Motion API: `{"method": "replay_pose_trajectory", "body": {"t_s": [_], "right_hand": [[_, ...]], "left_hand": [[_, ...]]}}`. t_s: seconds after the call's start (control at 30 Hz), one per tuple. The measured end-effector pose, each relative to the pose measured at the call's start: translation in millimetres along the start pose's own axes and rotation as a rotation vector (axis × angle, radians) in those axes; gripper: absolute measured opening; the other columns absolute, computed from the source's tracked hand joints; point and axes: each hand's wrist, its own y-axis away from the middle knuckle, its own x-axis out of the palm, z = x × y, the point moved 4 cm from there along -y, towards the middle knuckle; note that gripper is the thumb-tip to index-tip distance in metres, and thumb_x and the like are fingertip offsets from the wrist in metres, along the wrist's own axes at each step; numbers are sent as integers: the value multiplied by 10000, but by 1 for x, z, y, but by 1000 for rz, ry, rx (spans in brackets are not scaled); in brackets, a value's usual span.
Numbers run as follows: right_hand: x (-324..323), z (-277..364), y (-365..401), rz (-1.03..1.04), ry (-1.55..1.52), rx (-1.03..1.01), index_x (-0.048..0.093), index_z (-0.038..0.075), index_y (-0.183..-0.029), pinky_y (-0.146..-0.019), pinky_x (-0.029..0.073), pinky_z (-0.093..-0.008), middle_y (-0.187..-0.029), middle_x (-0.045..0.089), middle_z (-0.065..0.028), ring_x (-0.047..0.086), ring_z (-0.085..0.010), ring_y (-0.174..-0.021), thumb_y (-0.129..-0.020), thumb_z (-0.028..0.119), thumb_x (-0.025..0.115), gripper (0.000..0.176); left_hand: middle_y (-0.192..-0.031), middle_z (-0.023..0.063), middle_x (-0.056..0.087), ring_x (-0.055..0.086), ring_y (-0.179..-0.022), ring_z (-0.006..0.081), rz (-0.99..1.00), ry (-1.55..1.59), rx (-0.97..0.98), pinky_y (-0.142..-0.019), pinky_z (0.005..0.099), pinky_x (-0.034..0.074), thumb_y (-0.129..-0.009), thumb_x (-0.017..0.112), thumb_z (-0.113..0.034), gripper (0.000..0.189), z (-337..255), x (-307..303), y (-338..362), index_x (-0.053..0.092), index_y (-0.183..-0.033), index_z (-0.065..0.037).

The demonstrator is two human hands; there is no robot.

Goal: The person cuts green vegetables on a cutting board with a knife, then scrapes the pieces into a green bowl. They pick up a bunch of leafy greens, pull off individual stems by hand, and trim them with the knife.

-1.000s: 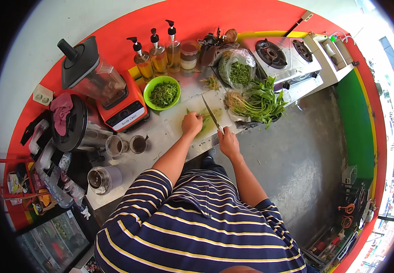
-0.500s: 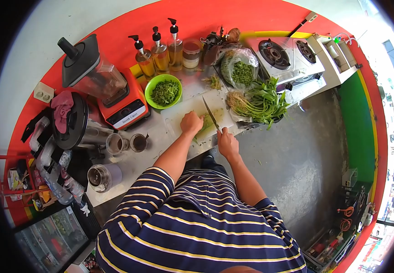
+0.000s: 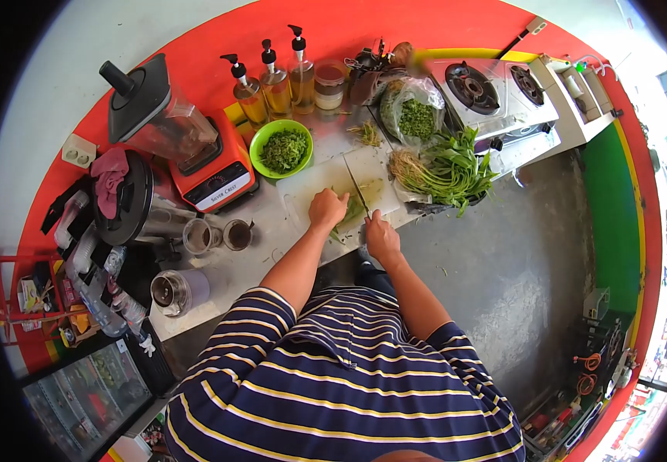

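Observation:
My right hand (image 3: 382, 237) is closed round the handle of a long kitchen knife (image 3: 357, 187), its blade pointing away from me over a white cutting board (image 3: 296, 191). Just left of the blade, my left hand (image 3: 328, 209) has its fingers curled over some green leafy stems (image 3: 354, 211), pressing them to the board. Small green scraps lie around the blade. Beyond the board stands a lime-green bowl (image 3: 256, 158) holding chopped greens (image 3: 284, 150). To the right lies a bunch of long leafy greens (image 3: 456, 173) with pale roots.
A red blender (image 3: 222, 173) stands at the left, near glass jars (image 3: 199, 236) and a metal container (image 3: 172, 292). Pump bottles (image 3: 274, 88) line the back wall. A plastic bag of greens (image 3: 414, 115) sits beside the gas stove (image 3: 495, 92). The counter's front edge is close to me.
The knife has swung slightly left, its blade now closer to my left fingers and the stems. My left hand stays curled in nearly the same place. The whole view has shifted a little.

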Motion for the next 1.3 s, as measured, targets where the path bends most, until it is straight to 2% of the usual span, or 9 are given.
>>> {"method": "replay_pose_trajectory", "body": {"t_s": [0.13,0.2,0.33,0.4,0.57,0.83,1.03,1.13,1.3], "right_hand": [[-7,-10,-6,-7,22,-8,462,51,-1041,-733,517,-570,-864,685,-287,661,-495,-834,-1029,342,494,293],[-16,-14,-13,-144,-162,-288,473,46,-1060,-728,488,-589,-852,669,-301,640,-512,-826,-984,274,563,257],[-35,-16,-48,-143,-215,-278,512,74,-1211,-743,477,-593,-876,671,-297,629,-513,-840,-889,184,618,356],[-41,-10,-68,-121,-213,-358,512,76,-1254,-768,482,-583,-900,676,-284,628,-505,-862,-881,179,627,404],[-41,2,-90,78,-44,-370,592,119,-1243,-845,496,-557,-1054,682,-259,637,-469,-970,-882,218,620,375],[-39,10,-117,88,10,-460,630,109,-1181,-782,517,-573,-918,697,-263,660,-483,-879,-911,242,608,302],[-65,29,-163,-40,-9,-457,624,115,-1189,-774,541,-555,-924,707,-252,683,-457,-879,-926,236,612,290],[-80,36,-182,-81,-32,-476,635,102,-1163,-782,540,-549,-952,710,-237,682,-448,-898,-921,221,621,269],[-87,37,-197,-116,-67,-508,630,94,-1244,-812,537,-536,-1009,712,-233,677,-444,-941,-916,194,634,343]], "left_hand": [[-933,213,729,710,-914,367,-59,103,81,-802,465,552,-904,678,-441,429,14,-15,8,745,-964,-22],[-784,183,716,708,-765,321,-47,216,152,-699,448,526,-931,641,-386,359,19,-24,16,767,-883,-54],[-742,165,700,672,-674,280,-92,342,146,-641,410,495,-947,593,-326,344,22,-40,34,754,-874,-30],[-662,86,641,594,-585,178,-86,426,178,-592,355,459,-976,514,-265,343,16,-46,49,726,-990,5],[-713,39,608,521,-643,126,-94,619,174,-614,311,420,-965,467,-182,308,17,-46,69,691,-1037,15],[-805,52,610,533,-740,133,-468,717,101,-708,281,431,-966,547,-152,229,28,-45,111,699,-1046,1],[-894,79,566,530,-728,182,-741,549,113,-674,304,445,-945,634,-145,186,28,-43,125,712,-1065,-26],[-905,50,604,528,-795,125,-729,613,81,-739,276,442,-959,647,-139,181,27,-45,130,698,-1063,0],[-870,30,659,548,-757,88,-718,721,50,-679,267,454,-972,648,-150,196,25,-48,144,675,-1061,22]]}}
